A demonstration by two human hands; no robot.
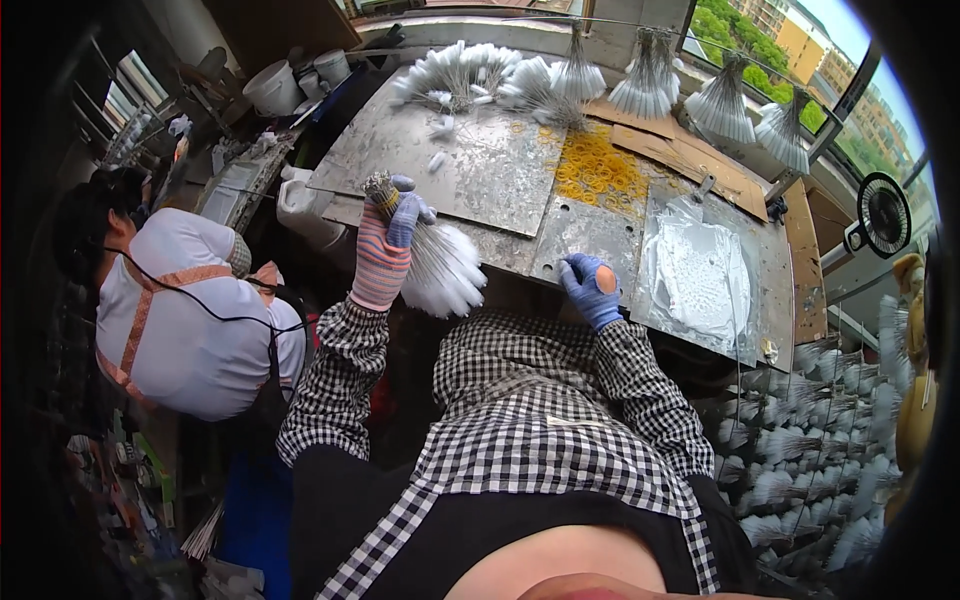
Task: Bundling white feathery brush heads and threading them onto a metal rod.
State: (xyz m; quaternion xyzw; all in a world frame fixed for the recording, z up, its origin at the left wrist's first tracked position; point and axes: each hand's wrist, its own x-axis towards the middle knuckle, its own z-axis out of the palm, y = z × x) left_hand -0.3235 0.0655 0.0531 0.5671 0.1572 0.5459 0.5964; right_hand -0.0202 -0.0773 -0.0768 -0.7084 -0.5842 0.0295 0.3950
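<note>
My left hand (384, 250), in a striped orange and grey-blue glove, is closed round a bundle of thin wire brushes (445, 270). Their twisted wire ends stick up above the fingers, and the white bristle heads fan out below, to the right. Over the near edge of the metal-topped table (500, 245) is my right hand (592, 288) in a blue glove, with bare skin showing through a gap on its back. Its fingers are curled together; whatever they may hold is hidden. Beyond it lies a pile of yellow rubber bands (600, 172).
More white brushes (460, 75) lie heaped at the table's back. Tied brush bundles (645, 85) stand along the window. A white-smeared sheet (700, 270) lies at the right, near a black fan (885, 215). A co-worker (190, 310) sits at the left. Brushes (820, 440) are stacked lower right.
</note>
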